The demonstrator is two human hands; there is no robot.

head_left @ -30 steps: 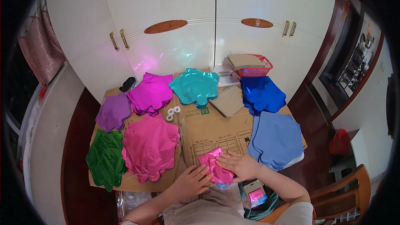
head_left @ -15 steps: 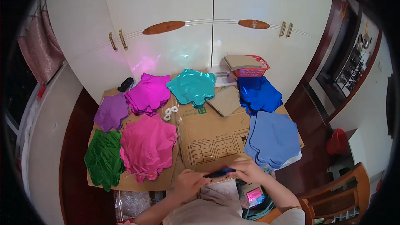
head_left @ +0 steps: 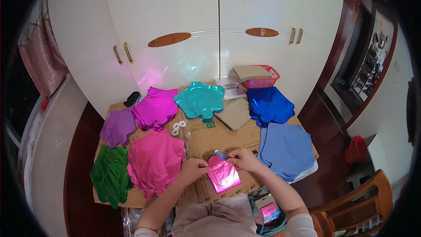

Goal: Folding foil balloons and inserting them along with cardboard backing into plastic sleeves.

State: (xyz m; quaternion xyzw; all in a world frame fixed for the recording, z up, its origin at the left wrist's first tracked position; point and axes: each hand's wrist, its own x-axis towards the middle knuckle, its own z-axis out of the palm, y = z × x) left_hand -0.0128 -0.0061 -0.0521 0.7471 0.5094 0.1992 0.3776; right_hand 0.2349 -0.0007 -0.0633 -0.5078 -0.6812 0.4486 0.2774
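Note:
Both my hands hold a folded shiny pink foil piece (head_left: 224, 177) above the cardboard (head_left: 206, 142) near the table's front edge. Its top end shows a rounded pink part with dark blue and green foil (head_left: 222, 154) beside it. My left hand (head_left: 196, 170) pinches the left side near the top. At the upper right, my right hand (head_left: 242, 159) grips it by the blue part. Just left of my left hand lies a pile of flat, scalloped pink foil pieces (head_left: 157, 162). A light blue pile (head_left: 287, 151) lies right of my right hand.
Farther foil piles are green (head_left: 110, 175), purple (head_left: 117, 126), magenta (head_left: 155, 107), teal (head_left: 201, 100) and dark blue (head_left: 269, 105). Small white rolls (head_left: 176, 131) and a grey-brown card stack (head_left: 234, 114) lie mid-table. Behind is a red basket (head_left: 263, 82); a wooden chair (head_left: 359, 204) stands right.
My hands have moved forward from the front edge over the cardboard. The held foil, seen before as a dark narrow edge, now shows its pink face. The view has shifted slightly.

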